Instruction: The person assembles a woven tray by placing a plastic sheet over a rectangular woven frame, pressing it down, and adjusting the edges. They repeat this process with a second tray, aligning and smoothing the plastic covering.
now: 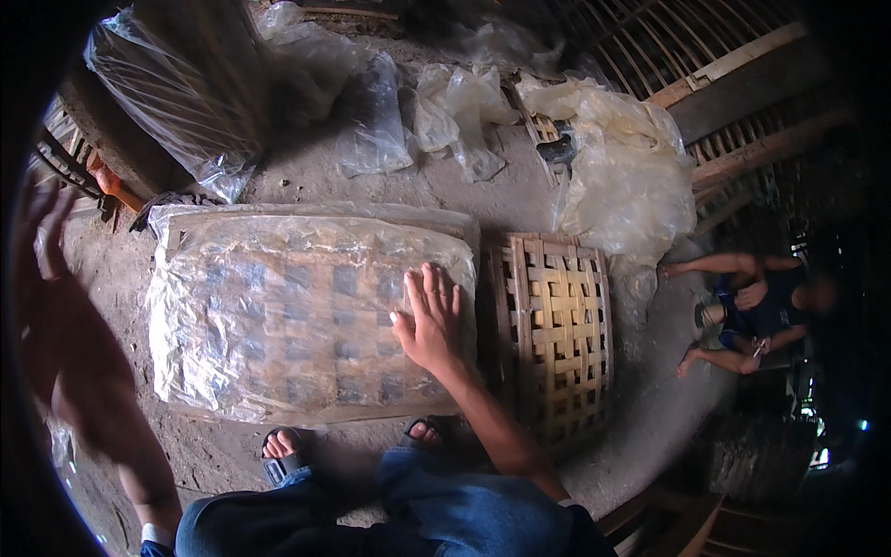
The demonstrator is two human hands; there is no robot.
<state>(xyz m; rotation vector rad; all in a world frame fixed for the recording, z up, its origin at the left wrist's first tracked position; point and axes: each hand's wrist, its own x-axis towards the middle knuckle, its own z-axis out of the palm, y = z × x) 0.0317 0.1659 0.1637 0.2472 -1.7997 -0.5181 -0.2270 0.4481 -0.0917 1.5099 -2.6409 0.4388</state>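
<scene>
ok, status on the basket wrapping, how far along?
Done: one woven basket lies fully covered in clear plastic sheet. In hand: the right hand rests flat, fingers spread, on its right end; the left hand is raised at the picture's left edge, blurred. Left: the bare woven basket beside it has no plastic yet; loose plastic sheets lie behind.

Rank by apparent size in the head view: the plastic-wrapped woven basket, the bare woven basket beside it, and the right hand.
1. Plastic-wrapped woven basket, largest.
2. Bare woven basket, though it stands partly edge-on, so its true size is unsure.
3. Right hand, smallest, resting flat on the wrapped basket.
</scene>
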